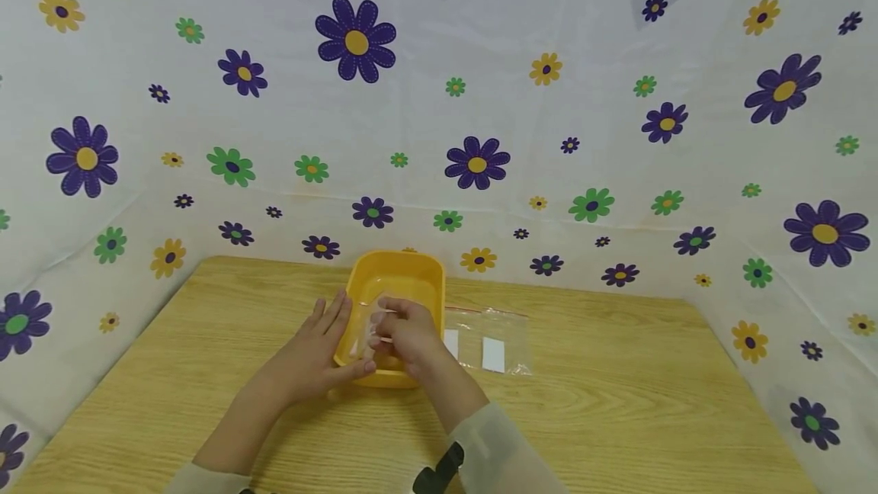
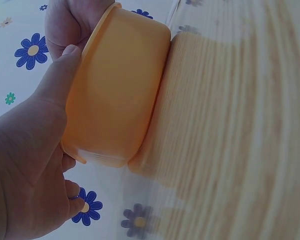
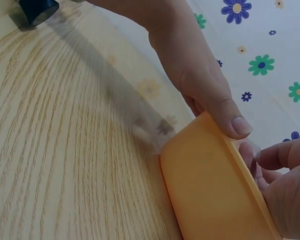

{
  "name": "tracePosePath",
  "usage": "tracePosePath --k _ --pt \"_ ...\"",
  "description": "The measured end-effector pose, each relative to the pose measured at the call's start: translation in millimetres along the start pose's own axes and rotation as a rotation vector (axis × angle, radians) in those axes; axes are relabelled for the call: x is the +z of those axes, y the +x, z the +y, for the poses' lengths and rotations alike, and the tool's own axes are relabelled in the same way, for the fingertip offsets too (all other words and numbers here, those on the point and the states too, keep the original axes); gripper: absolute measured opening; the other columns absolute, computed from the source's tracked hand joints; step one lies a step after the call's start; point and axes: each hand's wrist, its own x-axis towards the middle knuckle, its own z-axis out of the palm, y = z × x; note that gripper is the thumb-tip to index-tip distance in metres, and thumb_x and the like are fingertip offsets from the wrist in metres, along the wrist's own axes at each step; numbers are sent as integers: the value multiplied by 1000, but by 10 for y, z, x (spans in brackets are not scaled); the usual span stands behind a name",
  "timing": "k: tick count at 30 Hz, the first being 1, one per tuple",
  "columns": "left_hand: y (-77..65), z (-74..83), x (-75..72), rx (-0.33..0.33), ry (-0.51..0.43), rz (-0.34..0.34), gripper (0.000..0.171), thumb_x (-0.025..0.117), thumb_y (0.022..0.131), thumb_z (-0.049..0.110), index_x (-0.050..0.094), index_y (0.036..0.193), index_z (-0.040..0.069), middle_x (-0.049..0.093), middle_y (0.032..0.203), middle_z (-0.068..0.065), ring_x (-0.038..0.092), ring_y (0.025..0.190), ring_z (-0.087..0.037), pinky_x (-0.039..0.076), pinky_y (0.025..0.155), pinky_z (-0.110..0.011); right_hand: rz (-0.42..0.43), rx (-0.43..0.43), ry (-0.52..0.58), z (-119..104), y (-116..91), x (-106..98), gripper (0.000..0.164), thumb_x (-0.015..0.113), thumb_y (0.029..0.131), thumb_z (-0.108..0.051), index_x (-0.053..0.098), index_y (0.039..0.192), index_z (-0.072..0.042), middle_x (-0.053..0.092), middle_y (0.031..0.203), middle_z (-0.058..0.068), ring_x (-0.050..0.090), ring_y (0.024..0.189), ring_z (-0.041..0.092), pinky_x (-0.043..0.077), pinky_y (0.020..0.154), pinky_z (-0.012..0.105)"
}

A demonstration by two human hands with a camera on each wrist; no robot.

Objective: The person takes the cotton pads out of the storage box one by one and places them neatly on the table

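A yellow plastic tub (image 1: 394, 261) stands on the wooden table. My left hand (image 1: 312, 353) holds its near left corner, the thumb over the near rim and the fingers along the left side. In the left wrist view the tub's outer wall (image 2: 117, 80) is next to the left thumb. My right hand (image 1: 411, 334) reaches into the tub with bent fingers and pinches a clear plastic bag (image 1: 357, 326). A bit of that clear plastic (image 3: 254, 146) shows at its fingertips in the right wrist view. The bag's contents are mostly hidden by the hand.
Right of the tub lie clear zip bags (image 1: 517, 341) with red strips, with white cards (image 1: 493, 354) in them. The wooden table (image 1: 617, 402) ends at the back against a flower-printed cloth (image 1: 425, 113), which also hangs at both sides.
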Motion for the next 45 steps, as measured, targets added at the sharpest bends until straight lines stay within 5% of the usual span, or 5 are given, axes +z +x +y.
tracePosePath --k 25,45 --pt "17 -10 -2 -30 -3 -10 109 55 88 72 12 159 3 2 168 -13 3 151 -48 17 118 -62 23 -34 217 -227 -179 -192 49 57 93 8 53 140 -3 62 107 7 59 83 16 58 75 24" --pt "3 24 -7 -28 -4 -10 110 53 87 75 13 159 2 3 168 -14 4 151 -48 18 118 -62 73 -39 268 -242 -314 -466 48 59 95 6 55 141 -7 64 105 3 62 87 13 58 80 27"
